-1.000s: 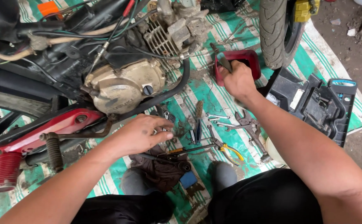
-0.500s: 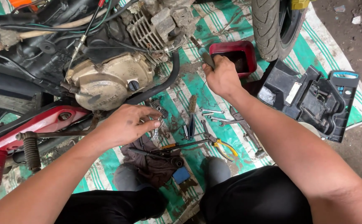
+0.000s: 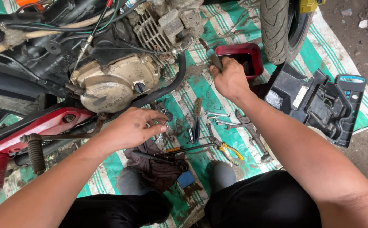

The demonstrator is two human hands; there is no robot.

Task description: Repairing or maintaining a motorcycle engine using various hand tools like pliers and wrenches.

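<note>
Fingers of the right hand (image 3: 230, 80) are curled shut around a slim dark tool handle (image 3: 216, 62), whose upper end sticks out above the knuckles and slants up and to the left, toward the finned cylinder (image 3: 152, 33) of the motorcycle engine; its long axis runs roughly from the fist toward the engine, though the working tip is hidden. It looks like a stiff, light metal piece, probably oily and therefore slippery, so a full wrap low on the shaft seems the safest hold. Just beside that hand sits a red tray (image 3: 255, 52) of dark liquid on the green striped mat (image 3: 209, 90). The left hand (image 3: 129, 128) has its fingers bent loosely, thumb and forefinger pinched near a small metal part (image 3: 163, 112) below the tan engine cover (image 3: 114, 82); whether they actually grip it I cannot tell. Further out lie wrenches (image 3: 217, 118), yellow-handled pliers (image 3: 230, 150), a dark rag (image 3: 152, 166), a black plastic panel (image 3: 319, 101) and the tyre (image 3: 279, 25).
</note>
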